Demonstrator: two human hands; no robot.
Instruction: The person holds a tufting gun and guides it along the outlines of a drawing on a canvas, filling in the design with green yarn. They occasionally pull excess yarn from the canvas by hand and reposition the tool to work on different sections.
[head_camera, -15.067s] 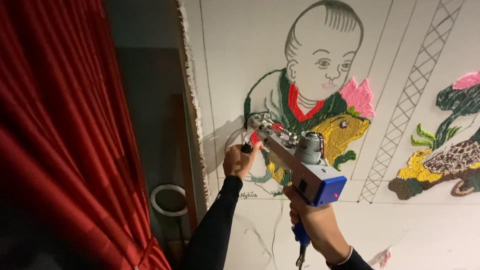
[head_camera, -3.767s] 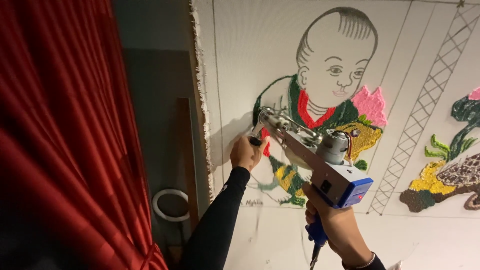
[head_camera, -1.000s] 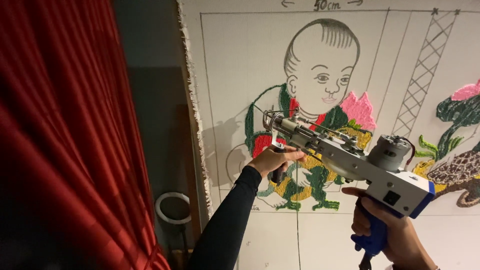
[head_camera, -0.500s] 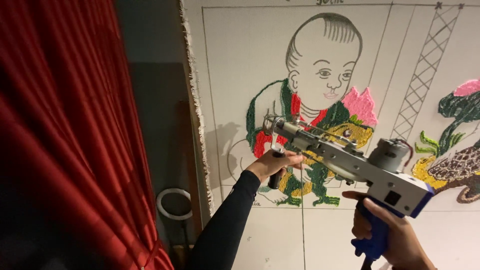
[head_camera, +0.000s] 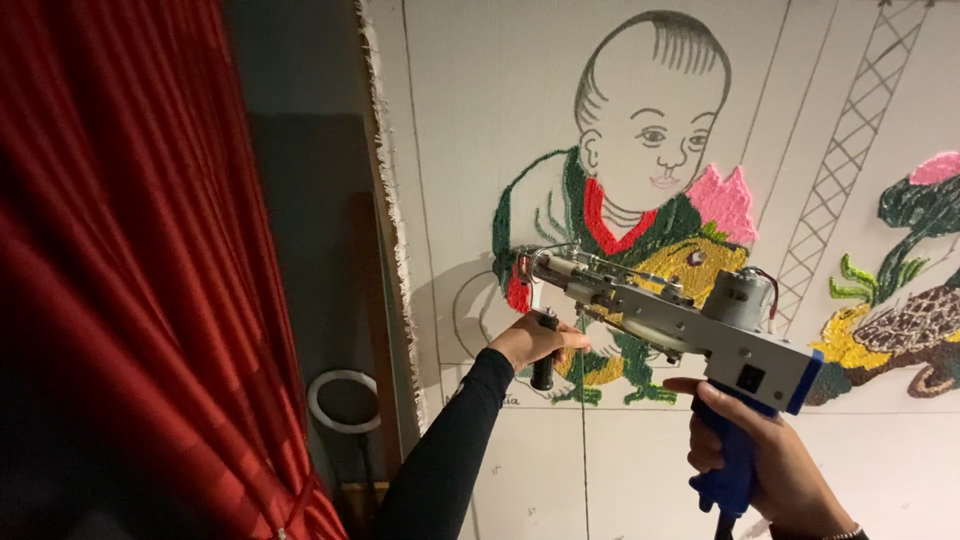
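The left hand is wrapped tight round the black front handle of the grey metal tufting gun with a blue pistol grip. The right hand clasps that grip lower right. Its needle end meets the white stretched cloth at a red tufted patch just above the left fist: tufting looks underway, calling for steady forward pressure.

A grey tufting gun crosses the centre of the frame, its tip against the white cloth. The left hand grips its black front handle; the right hand, lower right, holds the blue grip. A red curtain fills the left.
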